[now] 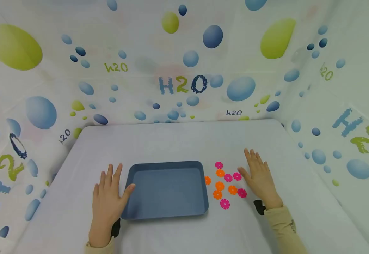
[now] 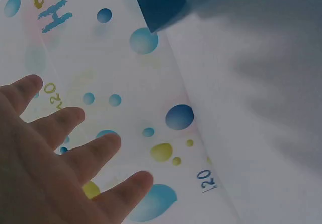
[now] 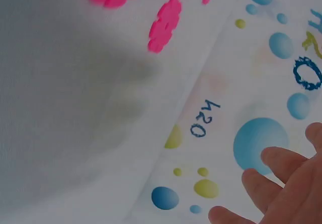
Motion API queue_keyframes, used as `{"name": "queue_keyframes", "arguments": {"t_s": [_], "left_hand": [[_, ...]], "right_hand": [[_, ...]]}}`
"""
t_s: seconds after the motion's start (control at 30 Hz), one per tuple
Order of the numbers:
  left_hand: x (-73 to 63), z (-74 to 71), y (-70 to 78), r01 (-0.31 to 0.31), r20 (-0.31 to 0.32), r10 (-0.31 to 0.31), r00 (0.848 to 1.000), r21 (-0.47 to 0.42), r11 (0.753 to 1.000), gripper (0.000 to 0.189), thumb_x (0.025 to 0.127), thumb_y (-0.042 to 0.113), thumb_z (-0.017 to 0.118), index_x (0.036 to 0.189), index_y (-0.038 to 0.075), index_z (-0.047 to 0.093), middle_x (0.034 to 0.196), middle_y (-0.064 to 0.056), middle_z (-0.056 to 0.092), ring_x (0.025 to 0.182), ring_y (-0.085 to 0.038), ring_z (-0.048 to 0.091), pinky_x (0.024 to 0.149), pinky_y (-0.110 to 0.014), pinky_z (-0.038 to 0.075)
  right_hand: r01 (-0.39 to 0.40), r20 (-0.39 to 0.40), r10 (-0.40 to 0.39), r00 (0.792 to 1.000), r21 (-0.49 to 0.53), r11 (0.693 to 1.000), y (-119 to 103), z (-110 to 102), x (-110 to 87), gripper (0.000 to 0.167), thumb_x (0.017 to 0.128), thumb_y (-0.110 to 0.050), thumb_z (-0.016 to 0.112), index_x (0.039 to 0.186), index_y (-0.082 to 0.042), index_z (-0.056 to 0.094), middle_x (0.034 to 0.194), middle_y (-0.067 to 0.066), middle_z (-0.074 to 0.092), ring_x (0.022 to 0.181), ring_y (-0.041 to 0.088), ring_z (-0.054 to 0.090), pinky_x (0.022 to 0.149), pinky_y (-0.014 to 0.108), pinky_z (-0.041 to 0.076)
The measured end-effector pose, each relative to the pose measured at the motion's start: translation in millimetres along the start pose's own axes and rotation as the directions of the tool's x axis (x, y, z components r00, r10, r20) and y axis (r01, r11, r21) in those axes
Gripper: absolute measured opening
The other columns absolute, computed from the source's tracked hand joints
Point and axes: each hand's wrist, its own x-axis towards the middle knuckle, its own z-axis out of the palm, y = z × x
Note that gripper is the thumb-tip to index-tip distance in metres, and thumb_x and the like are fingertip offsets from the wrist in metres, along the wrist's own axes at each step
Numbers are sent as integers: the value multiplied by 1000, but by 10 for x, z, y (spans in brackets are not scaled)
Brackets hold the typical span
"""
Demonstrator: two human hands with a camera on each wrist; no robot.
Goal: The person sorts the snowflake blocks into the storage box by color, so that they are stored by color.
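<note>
A blue-grey rectangular tray (image 1: 168, 190) lies on the white table, with nothing in it. To its right are several small flower-shaped discs, some orange like this orange disc (image 1: 220, 186) and some pink like this pink disc (image 1: 225, 204). My left hand (image 1: 108, 195) is at the tray's left side, fingers spread, thumb overlapping the tray's left rim in the head view. Just right of the discs is my right hand (image 1: 260, 180), fingers straight and holding nothing. The left wrist view shows a corner of the tray (image 2: 161, 2); pink discs (image 3: 165, 25) show in the right wrist view.
The white tabletop (image 1: 178, 141) reaches back to a white curtain (image 1: 140, 35) printed with blue and green drops and H2O lettering, which also hangs along both sides. Black bands sit on both wrists, below beige sleeves (image 1: 282, 222).
</note>
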Motion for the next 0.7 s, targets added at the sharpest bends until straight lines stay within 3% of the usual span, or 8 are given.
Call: {"name": "queue_keyframes", "arguments": {"t_s": [0.1, 0.2, 0.3, 0.43, 0.57, 0.7], "left_hand": [[-96, 21, 0, 13, 41, -7, 999, -144, 990, 75, 97, 43, 54, 155, 12, 20, 157, -31, 19, 136, -61, 25, 100, -77, 25], [-187, 36, -5, 74, 132, -41, 990, -258, 963, 77, 97, 36, 56, 156, 12, 14, 158, -30, 12, 137, -60, 23, 100, -77, 25], [-269, 50, -7, 134, 215, -71, 974, -298, 945, 77, 98, 35, 55, 157, 12, 10, 160, -28, 10, 138, -59, 22, 99, -78, 26], [-349, 98, -12, 188, 273, -96, 957, -331, 925, 78, 98, 35, 55, 156, 9, 10, 159, -29, 10, 139, -58, 20, 98, -79, 25], [-399, 195, -19, 229, 295, -122, 948, -362, 904, 82, 97, 37, 58, 156, 7, 9, 159, -30, 11, 141, -56, 19, 103, -76, 23], [-438, 297, -51, 235, 277, -137, 951, -362, 902, 86, 93, 38, 63, 156, 6, 12, 158, -29, 17, 140, -55, 23, 105, -73, 25]], "right_hand": [[-22, 43, 19, 999, 89, 996, -56, 62, 27, 72, 101, -45, 44, 156, -10, 13, 159, 27, 18, 145, 48, 17, 113, 69, 15], [-74, 105, 56, 993, 171, 982, -98, 119, 66, 73, 102, -45, 42, 156, -10, 10, 160, 25, 15, 146, 47, 18, 116, 64, 17], [-165, 197, 119, 973, 241, 956, -125, 168, 112, 78, 101, -50, 42, 157, -9, 6, 159, 27, 17, 144, 47, 24, 116, 61, 22], [-272, 285, 202, 937, 233, 934, -155, 228, 157, 84, 98, -42, 53, 155, -3, 4, 152, 33, 29, 134, 48, 41, 110, 60, 34], [-276, 260, 224, 939, 186, 943, -165, 281, 154, 79, 93, -17, 63, 153, 3, 14, 146, 34, 38, 123, 48, 52, 103, 58, 42], [-264, 212, 234, 949, 129, 956, -177, 327, 136, 73, 85, -1, 63, 149, 4, 28, 136, 32, 51, 116, 47, 55, 98, 58, 46]]}}
